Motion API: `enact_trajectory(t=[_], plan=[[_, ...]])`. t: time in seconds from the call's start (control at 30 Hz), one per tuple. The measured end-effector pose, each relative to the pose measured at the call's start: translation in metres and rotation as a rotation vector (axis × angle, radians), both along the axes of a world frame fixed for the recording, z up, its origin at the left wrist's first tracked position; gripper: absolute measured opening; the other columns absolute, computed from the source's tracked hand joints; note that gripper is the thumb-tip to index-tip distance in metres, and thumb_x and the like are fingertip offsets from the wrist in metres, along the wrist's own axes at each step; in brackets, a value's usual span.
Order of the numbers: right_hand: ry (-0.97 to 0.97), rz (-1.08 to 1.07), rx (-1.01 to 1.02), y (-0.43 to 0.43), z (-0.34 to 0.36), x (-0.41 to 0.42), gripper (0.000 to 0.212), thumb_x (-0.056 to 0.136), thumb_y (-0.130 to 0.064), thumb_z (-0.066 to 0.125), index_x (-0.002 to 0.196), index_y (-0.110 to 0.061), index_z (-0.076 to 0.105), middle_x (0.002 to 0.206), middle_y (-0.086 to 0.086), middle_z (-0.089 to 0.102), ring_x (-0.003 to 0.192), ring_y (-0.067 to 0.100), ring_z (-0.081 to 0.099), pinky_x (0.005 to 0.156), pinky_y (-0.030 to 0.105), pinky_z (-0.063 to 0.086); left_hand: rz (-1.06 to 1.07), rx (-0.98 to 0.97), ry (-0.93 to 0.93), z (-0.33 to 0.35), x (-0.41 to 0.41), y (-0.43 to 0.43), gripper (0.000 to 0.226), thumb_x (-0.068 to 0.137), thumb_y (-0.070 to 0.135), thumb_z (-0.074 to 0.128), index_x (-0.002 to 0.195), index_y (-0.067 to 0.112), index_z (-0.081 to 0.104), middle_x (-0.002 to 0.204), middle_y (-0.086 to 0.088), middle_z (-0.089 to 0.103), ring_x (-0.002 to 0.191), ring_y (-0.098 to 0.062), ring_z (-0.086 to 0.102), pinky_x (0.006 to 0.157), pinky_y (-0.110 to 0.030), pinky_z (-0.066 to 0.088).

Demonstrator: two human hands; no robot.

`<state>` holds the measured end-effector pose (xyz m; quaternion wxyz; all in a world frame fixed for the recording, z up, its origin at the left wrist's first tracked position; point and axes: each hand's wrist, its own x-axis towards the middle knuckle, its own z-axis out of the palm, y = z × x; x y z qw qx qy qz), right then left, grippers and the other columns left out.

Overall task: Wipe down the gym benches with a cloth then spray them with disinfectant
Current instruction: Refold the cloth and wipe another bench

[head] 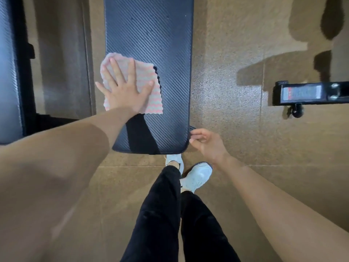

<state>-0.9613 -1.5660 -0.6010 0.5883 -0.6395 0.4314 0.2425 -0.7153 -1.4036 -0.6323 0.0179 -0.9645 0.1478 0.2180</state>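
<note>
The left hand [124,91] lies palm down with all 5 fingers straight and spread, pressing a pink-and-white zigzag-patterned square cloth [148,78] flat against the long black padded bench with a ribbed, diagonal-weave vinyl top [151,35]. The left forearm reaches in from the lower left, crosses the bench's near left corner and casts a dark band of shadow over the near end of the pad. The cloth sits on the left side of the pad's near half; its left border hangs slightly past the pad's left edge, and the little finger points out beyond that edge. The right hand [207,144] hovers just beside the pad's near right corner with its fingers loosely curled and nothing in them; whether the fingertips touch the pad's edge cannot be told. The right half of the pad beside the cloth and its whole far stretch are bare. A strip of brown speckled floor [226,91] separates this bench from a 2nd black padded bench [7,72] at the left border of the view. On the right, well apart across open floor, stands a black metal frame piece [309,93] with a small wheel below it. The person's legs in black trousers [160,214] and 2 white shoes [198,175] stand at the bench's near end.
</note>
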Motion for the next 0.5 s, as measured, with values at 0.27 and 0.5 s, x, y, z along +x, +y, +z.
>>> enact_trajectory(t=[0.27,0.5], plan=[[-0.105,-0.018,-0.139,-0.062,-0.003,0.086,0.047,0.096,-0.014,0.068,0.141,-0.018,0.054,0.123,0.0,0.061,0.109,0.016,0.062,0.102,0.031,0.05,0.127,-0.065,-0.088,-0.01,-0.003,-0.047,0.088,0.095,0.078,0.013,0.165,0.028,-0.003,0.168,-0.031,-0.006,0.155,-0.051,-0.008,0.119,-0.074,-0.001],[-0.145,0.249,-0.385,-0.134,-0.003,0.177,0.059,0.099,-0.017,0.062,0.153,-0.029,0.041,0.149,0.0,0.049,0.1,0.016,0.064,0.099,0.035,0.052,-0.215,-0.151,-0.087,-0.013,-0.022,-0.087,0.086,0.097,0.077,0.018,0.166,0.028,0.001,0.17,-0.026,-0.006,0.156,-0.05,-0.006,0.118,-0.076,0.003]])
